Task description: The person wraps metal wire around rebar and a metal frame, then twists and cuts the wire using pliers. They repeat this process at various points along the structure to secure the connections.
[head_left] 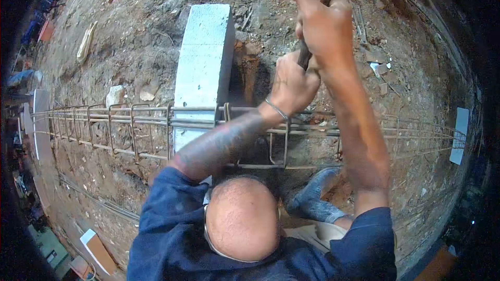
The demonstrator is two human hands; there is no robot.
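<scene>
Both of my hands are wrapped around a dark rod-like handle (304, 57), whose kind I cannot make out. Its blunt upper end pokes out past my right hand (330, 28), which grips it high up with the thumb stretched out. Lower down, my left hand (296, 82) closes round the same shaft, a thin band at its wrist. Beneath my forearms runs a long rebar cage (151, 121) of straight rods and square stirrups. A pale rectangular block (203, 54) lies partly under the cage, left of my hands.
Beside the block is a dark trench-like hollow (249, 75) in rough, stony soil. A white-topped block (458, 135) stands near the cage's right end, another pale block (41, 125) near its left. A shoe (316, 195) stands on the near side.
</scene>
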